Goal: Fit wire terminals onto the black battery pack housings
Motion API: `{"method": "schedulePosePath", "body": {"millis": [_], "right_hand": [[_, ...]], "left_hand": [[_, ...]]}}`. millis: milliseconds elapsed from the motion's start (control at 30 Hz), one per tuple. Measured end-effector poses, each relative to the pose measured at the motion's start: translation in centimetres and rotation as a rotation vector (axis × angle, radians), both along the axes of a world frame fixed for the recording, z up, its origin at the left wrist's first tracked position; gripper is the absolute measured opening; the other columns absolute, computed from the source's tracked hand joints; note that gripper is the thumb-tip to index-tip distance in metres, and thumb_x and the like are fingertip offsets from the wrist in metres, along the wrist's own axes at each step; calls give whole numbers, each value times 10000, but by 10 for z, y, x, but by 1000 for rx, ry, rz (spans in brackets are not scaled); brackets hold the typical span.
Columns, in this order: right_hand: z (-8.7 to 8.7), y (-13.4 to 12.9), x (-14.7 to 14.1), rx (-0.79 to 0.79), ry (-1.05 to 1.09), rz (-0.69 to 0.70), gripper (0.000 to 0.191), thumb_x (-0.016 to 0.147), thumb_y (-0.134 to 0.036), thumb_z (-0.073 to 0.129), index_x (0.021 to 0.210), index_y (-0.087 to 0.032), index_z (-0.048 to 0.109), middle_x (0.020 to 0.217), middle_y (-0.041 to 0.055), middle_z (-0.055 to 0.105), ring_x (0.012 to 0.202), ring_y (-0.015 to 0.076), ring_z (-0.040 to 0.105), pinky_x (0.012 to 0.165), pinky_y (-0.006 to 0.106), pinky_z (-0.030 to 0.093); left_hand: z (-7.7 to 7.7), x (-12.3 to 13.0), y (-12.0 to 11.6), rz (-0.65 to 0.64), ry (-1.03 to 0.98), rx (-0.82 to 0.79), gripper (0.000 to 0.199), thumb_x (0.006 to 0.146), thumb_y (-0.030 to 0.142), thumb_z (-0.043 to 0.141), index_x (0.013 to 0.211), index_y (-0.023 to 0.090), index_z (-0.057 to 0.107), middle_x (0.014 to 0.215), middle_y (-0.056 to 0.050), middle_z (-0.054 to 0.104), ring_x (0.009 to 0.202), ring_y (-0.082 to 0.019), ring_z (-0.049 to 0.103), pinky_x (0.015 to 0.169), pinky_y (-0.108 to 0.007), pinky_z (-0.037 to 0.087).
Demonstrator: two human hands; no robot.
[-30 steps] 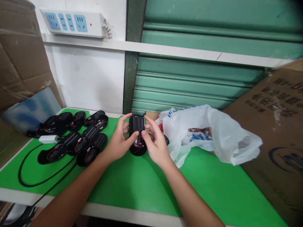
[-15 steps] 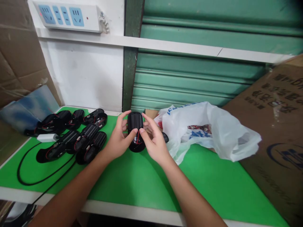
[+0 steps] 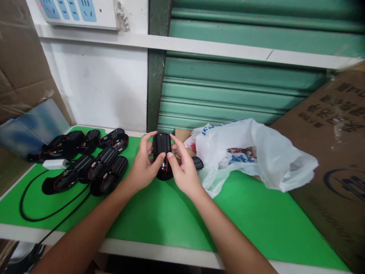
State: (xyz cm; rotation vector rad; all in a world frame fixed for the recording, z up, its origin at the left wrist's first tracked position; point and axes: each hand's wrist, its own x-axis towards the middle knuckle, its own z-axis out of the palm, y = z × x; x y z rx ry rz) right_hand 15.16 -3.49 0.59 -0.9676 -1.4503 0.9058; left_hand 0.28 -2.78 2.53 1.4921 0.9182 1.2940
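Note:
Between my two hands is a black plastic housing (image 3: 162, 144) with a ribbed upper part, a rounded glossy lower end and a thin red wire across its middle. My left hand (image 3: 143, 163) grips its left side, thumb on the front and forefinger at the top edge. On the other side my right hand (image 3: 184, 164) grips it the same way, both thumbs almost meeting near the wire. Behind the right hand a second black part (image 3: 197, 163) lies partly hidden. Several similar black housings (image 3: 103, 163) with red wires lie in a group to the left.
A white plastic bag (image 3: 225, 140) lies on the green tabletop (image 3: 256, 217) at right, beside a large cardboard box (image 3: 327, 152). A white adapter (image 3: 55, 164) with a black cable (image 3: 21, 205) sits at left. Above is a power strip (image 3: 80, 15); a green shutter (image 3: 228, 87) stands behind.
The camera view has tilted slightly downward. Both hands keep the same hold on the black housing, and more of the black part behind my right hand shows.

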Motion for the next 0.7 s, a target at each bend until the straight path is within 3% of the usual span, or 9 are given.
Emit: {"method": "schedulePosePath", "body": {"millis": [433,600,700], "right_hand": [[-3,0,-4,-6,-28,-41,532,1025,-333,496,1555,-287,479,1247,100,676,913,213,671,718,329,598],[-3,-1,-5,-8,-38,-55,525,1036,-342,482,1559,-293,479,1238,96,685,863,211,661,722,343,588],[-4,-1,-6,-1,-39,-63,525,1038,-329,475,1560,-283,475,1289,102,681,973,233,680,844,386,601]], "left_hand": [[-2,2,-1,41,67,48,670,949,403,695,1495,220,353,1307,-160,668,1198,-289,694,766,-294,592],[-4,3,-1,66,97,101,624,968,381,668,1486,226,356,1341,-161,662,1243,-290,682,917,-360,592],[-5,3,-1,68,109,113,610,978,365,648,1487,218,346,1323,-157,671,1235,-287,685,980,-397,574]]}}
